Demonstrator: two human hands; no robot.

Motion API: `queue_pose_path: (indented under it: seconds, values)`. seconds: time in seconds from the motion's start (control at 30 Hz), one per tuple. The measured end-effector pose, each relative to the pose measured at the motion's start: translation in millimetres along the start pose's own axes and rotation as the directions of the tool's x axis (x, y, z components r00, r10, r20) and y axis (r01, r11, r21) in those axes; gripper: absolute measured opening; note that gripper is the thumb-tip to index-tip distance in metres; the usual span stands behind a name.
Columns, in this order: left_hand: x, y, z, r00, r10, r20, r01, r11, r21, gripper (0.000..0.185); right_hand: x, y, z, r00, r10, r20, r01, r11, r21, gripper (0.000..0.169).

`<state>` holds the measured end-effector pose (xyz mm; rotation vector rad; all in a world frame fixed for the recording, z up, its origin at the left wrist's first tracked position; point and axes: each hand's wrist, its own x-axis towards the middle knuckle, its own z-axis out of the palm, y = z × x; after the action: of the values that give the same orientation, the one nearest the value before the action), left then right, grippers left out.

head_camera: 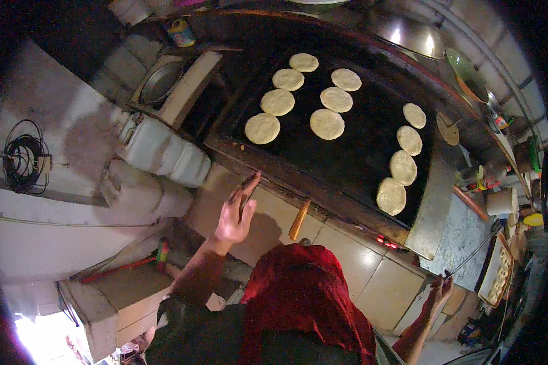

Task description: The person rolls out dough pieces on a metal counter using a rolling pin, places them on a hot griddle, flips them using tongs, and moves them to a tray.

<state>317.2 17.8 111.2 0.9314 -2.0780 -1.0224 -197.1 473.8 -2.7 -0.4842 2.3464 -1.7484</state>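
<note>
Flat rounds of dough lie in three rows on a large dark griddle [347, 150]; one round [262, 128] is at the near left, another [327, 124] in the middle row, another [391, 196] at the near right. My left hand [235, 214] is raised near the griddle's front edge with fingers extended, holding nothing. At the right, my right hand [440, 289] is closed around a thin rod-like handle [468, 258], which reaches up over a grey work surface; its far end is unclear. A wooden handle [300, 220] sticks out from the griddle's front.
Plastic jugs [164, 148] stand left of the griddle. A tray of dough pieces [496, 273] is at the far right, near a white container [501, 201]. Pans [411, 36] stand behind the griddle. A coiled black cable [23, 157] hangs at the left.
</note>
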Motion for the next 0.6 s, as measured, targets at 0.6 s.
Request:
queue_pose_path:
  seconds: [0.6]
  values:
    - [242.8, -175.5, -49.7, 0.462, 0.146, 0.875, -0.647, 0.731, 0.220, 0.067, -125.9, -202.6, 326.8, 0.871, 0.199, 0.448, -0.272, 0.957, 0.104, 0.045]
